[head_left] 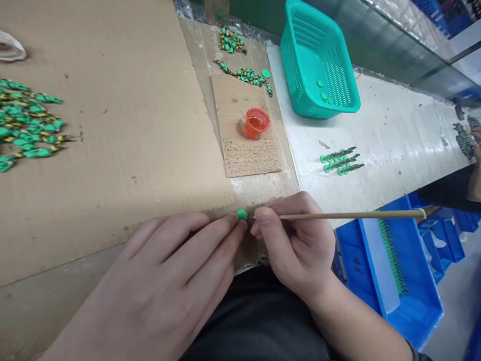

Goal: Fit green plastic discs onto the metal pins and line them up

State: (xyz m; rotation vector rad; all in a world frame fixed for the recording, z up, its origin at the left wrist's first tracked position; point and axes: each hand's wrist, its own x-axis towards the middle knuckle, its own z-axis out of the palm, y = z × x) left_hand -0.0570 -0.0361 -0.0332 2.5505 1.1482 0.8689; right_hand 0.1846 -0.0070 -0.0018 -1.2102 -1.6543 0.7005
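My left hand [169, 281] lies low at the table's near edge, its fingertips pinched on a small green round piece [242, 214]. My right hand [296, 240] is closed around a thin wooden stick [349, 215] that runs out to the right, its tip close to the green piece. A small orange cup [256, 123] of liquid stands on a speckled cardboard sheet [244, 150] beyond my hands.
Green and yellow pieces lie in a pile at far left [26, 125] and in clusters at the back [244, 75]. A teal basket [319, 65] sits at back right, three green finished sticks [341, 161] on the white table, blue bins [394, 260] at right. Another person's arm [474, 180] shows at far right.
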